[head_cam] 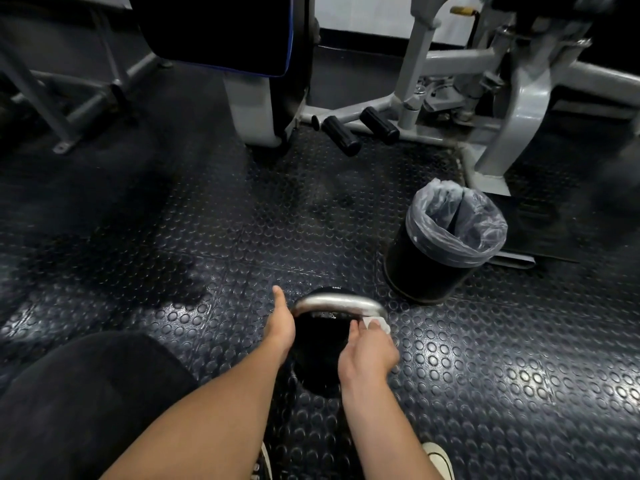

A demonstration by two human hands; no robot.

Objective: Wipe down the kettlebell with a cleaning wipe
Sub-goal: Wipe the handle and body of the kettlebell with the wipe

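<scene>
Wiping is underway: the right hand (369, 351) is pinching the cleaning wipe (378, 323) against the kettlebell (320, 355) handle's right end while the left hand (281, 325), thumb out, is bracing the other end, its fingers hidden, and the black body looks still to do.

shiny metal kettlebell handle (337, 301), studded rubber floor (519, 358)

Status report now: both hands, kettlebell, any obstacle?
Left hand steadies kettlebell at handle. Right hand pinches wipe on handle's right end. Bin apart; no obstacle.
</scene>
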